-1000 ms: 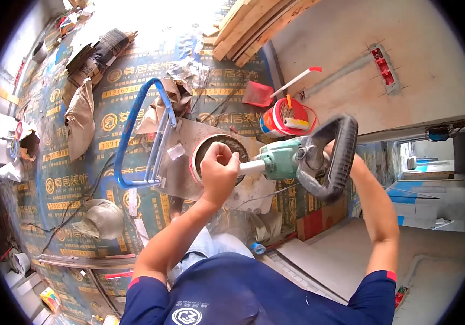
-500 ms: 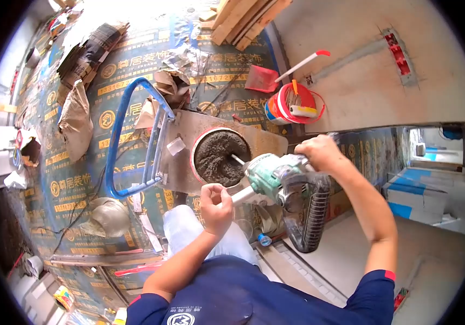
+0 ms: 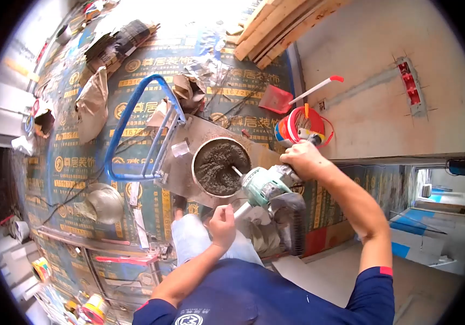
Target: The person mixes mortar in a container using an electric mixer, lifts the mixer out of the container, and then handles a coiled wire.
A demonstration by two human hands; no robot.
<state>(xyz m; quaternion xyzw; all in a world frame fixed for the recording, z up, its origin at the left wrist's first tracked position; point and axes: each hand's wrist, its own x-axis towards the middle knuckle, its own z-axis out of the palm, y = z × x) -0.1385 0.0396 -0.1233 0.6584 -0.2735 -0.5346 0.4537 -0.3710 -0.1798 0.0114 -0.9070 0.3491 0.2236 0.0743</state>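
Observation:
A green power mixer (image 3: 262, 187) is held over a round bucket (image 3: 194, 172) of wet grey mortar (image 3: 220, 167), its shaft dipping into the mix. My right hand (image 3: 305, 160) is closed on the handle on the mixer's far side, to the right of the bucket. My left hand (image 3: 223, 225) is closed round the end of the mixer's white side handle (image 3: 243, 210), just below the bucket. The black rear handle (image 3: 289, 225) hangs to the right with no hand on it. The bucket stands on a grey board (image 3: 181, 181).
A blue metal frame (image 3: 114, 146) stands left of the bucket. Beyond are a red dustpan (image 3: 276, 99), a red-rimmed bucket of tools (image 3: 283, 131) and stacked timber (image 3: 276, 27). Brown paper (image 3: 92, 105) and a pale bag (image 3: 104, 203) lie on the printed floor covering.
The mixer has swung from across the bucket to its lower right, uncovering the mortar. My left hand has moved down, and my right hand now shows on the far-side handle.

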